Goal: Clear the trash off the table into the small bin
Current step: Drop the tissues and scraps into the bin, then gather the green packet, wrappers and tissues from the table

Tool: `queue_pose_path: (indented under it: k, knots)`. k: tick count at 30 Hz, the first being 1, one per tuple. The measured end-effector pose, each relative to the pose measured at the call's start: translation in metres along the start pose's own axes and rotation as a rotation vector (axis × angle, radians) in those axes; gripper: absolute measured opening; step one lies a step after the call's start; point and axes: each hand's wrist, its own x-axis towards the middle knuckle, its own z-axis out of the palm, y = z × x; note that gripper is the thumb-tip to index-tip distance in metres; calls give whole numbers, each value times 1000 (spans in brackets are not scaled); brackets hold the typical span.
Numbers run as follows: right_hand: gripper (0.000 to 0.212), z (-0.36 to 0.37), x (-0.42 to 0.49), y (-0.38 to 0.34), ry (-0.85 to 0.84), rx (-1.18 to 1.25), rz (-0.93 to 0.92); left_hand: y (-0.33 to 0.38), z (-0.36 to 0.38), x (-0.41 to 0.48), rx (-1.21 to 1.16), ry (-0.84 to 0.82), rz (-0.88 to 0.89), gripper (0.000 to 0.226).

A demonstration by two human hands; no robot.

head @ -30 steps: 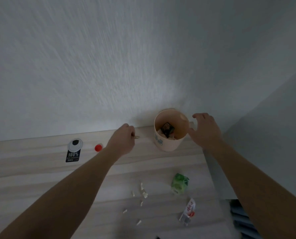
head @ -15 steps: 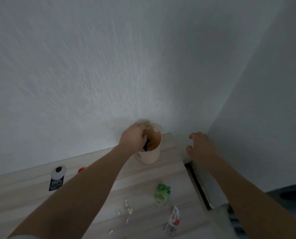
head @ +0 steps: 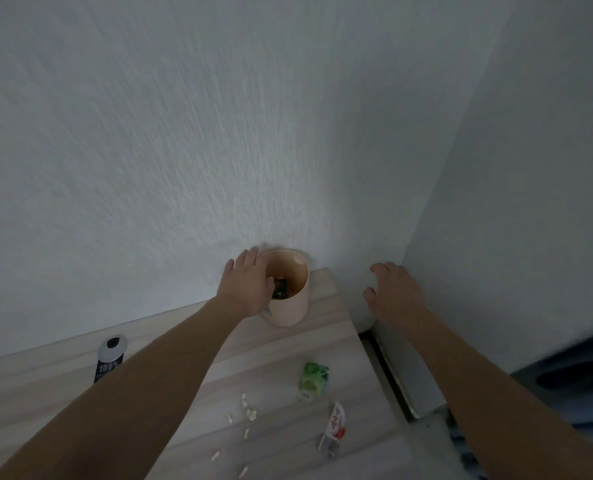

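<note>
The small peach bin (head: 293, 308) stands at the back right corner of the wooden table (head: 288, 362), against the wall, with dark scraps inside. My left hand (head: 245, 284) hovers over its left rim with fingers spread and holds nothing. My right hand (head: 393, 292) hangs in the air past the table's right edge, fingers loosely bent and empty. On the table lie a green wrapper (head: 313, 380), a red and white sachet (head: 335, 426), several white crumbs (head: 248, 412) and a black and white tag (head: 111, 355).
A white textured wall rises right behind the bin, and a second wall closes in on the right. A dark gap (head: 390, 372) runs between the table's right edge and that wall.
My left hand has opened over the bin, fingers now spread where they were curled over the opening. The right hand stays off the table's right edge. The view has shifted a little.
</note>
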Motion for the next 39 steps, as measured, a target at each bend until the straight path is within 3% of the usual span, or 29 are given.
queue_pose_path:
  k: [13,20,29,39]
  knots:
    - [40,-24,-100,-36,45,-129,1,-6,-26,-119,-87,129,60,49]
    - [33,-7,-188,-67,49,-215,-1,-30,-13,-196,-63,79,75,51]
    - [43,20,-293,-104,33,-176,64,-60,4,-284,-73,42,133,48]
    - [47,44,-345,-109,-30,-119,59,-70,25,-355,-70,7,63,50]
